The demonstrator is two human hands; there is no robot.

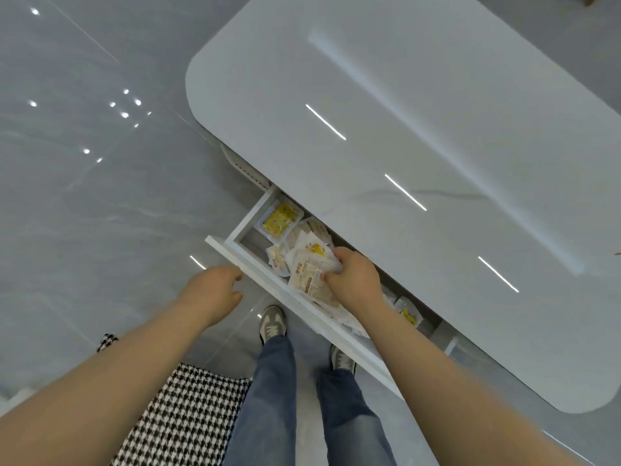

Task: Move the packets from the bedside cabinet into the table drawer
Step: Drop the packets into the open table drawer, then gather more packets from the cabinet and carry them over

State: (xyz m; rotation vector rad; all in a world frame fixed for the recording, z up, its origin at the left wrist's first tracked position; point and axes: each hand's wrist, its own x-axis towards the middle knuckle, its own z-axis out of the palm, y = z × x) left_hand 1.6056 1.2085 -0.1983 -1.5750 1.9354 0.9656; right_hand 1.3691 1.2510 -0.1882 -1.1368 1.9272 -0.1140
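Note:
The white table drawer (235,227) stands pulled open under the white table top (420,163). Several clear snack packets lie inside it, one with a yellow label (280,219) at the far left end. My right hand (353,280) reaches into the drawer and grips a pale packet (311,275) on top of the pile. My left hand (215,290) hovers just left of the drawer's front panel (268,280), fingers loosely curled, holding nothing. The bedside cabinet is out of view.
A glossy grey tiled floor (100,196) spreads to the left. A black-and-white houndstooth cushion or seat (188,415) sits at lower left beside my legs. My feet in grey shoes (272,326) stand right under the drawer front.

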